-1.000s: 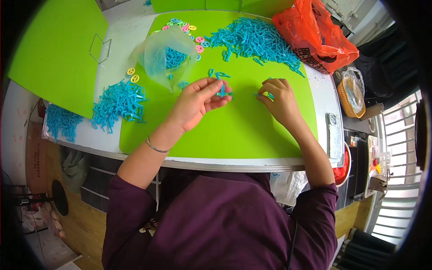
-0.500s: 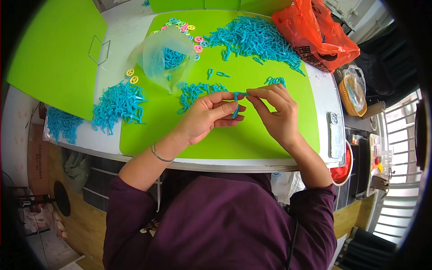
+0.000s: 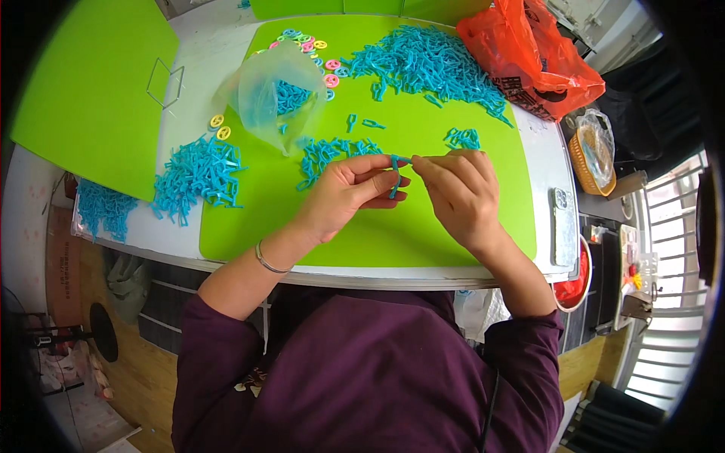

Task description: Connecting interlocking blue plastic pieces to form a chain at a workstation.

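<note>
Compared with a second ago, when the hands were apart and each picking at loose bits on the mat, they've now come together over the middle of the green mat (image 3: pixel 393 234). Left hand (image 3: pixel 355 189) is pinched shut around a small blue plastic piece (image 3: pixel 395 175), which hangs down from its fingertips. Right hand (image 3: pixel 461 189) is closed in a narrow pinch right at the top of that same piece, fingertips of both hands basically touching. Looks to me like the grabbing part is over and the fiddly joining or pulling-apart bit is on, though I can't tell which.

Just beyond the left hand there's a small heap of blue pieces (image 3: pixel 328 155), and past that a clear bag (image 3: pixel 268 94). Far beyond the right hand sits the big blue pile (image 3: pixel 430 60) and an orange bag (image 3: pixel 529 57).
</note>
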Demonstrator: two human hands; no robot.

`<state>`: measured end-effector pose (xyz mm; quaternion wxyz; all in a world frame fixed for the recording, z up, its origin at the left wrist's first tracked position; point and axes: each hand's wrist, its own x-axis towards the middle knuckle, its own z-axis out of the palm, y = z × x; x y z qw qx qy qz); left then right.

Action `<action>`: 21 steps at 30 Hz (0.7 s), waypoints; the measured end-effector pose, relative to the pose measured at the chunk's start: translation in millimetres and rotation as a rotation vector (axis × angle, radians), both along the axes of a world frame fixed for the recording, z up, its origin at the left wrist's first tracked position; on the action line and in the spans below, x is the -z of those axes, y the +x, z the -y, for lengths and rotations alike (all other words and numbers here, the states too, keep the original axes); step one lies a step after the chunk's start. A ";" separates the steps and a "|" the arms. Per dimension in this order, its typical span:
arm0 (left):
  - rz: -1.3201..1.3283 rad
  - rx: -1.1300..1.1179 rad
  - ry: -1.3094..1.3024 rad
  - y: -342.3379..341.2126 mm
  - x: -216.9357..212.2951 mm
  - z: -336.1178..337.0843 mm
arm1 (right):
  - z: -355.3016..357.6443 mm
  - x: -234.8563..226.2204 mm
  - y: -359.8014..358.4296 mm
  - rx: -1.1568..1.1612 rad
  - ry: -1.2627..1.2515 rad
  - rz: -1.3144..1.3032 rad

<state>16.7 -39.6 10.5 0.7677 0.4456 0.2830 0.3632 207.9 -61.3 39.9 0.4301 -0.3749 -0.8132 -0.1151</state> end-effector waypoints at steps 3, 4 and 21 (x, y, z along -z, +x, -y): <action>-0.161 -0.148 0.364 -0.4 11.3 1.0 | 3.7 0.2 -3.3 -0.028 -0.105 -0.027; -0.160 -0.147 0.364 0.5 10.9 2.7 | 3.5 2.7 -3.5 -0.055 -0.542 -0.376; -0.142 -0.202 0.258 -0.4 1.2 5.5 | -5.3 12.7 -9.3 -0.148 -0.234 -0.135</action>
